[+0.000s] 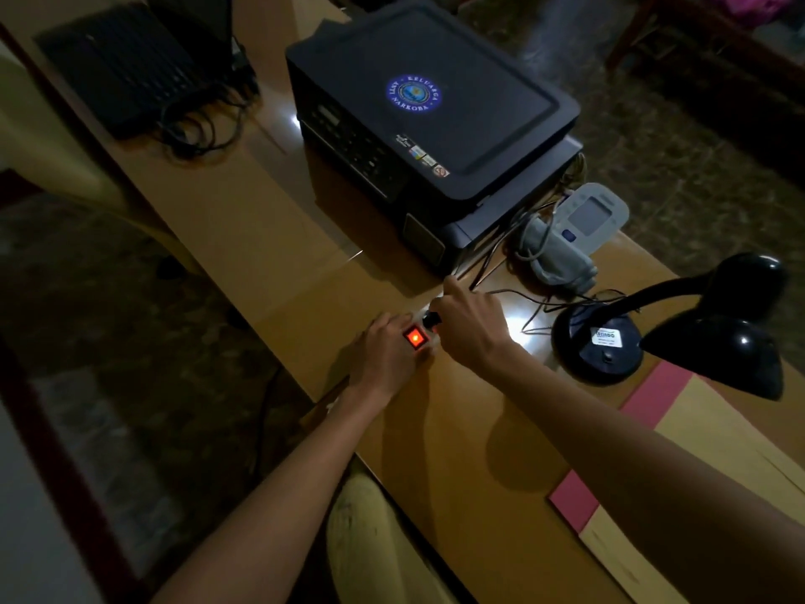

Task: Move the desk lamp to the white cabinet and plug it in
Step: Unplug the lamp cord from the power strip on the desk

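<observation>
Desk lamp (679, 329) stands at the right end of a long wooden desk (270, 237), black, its round base flat on the wood with a white label on top; the curved neck rises to the right and the dark shade hangs over the desk edge, unlit. A thin black cord (540, 305) trails from the base toward the middle of the desk, lying in loose loops — it runs up to the right hand (472, 324); that hand's fingers are curled together and pinched on a small black plug (433, 319), held at the end of a power strip (419, 337). The strip's red switch glows. The left hand (383, 355) lies on the strip just beside the switch, fingers bent down around its body, pressing it to the desk; whether the plug's pins are in the socket cannot be told, as the hands cover it.

Behind the hands sits a black printer (431, 111) with a round blue sticker on its lid; just to its right lies a grey blood-pressure monitor (588, 220) with its cuff rolled beside it. A black laptop (126, 67) rests at the far left end of the desk — cables are bunched next to it. Brown envelopes with pink strips (644, 455) lie near the lamp base.
</observation>
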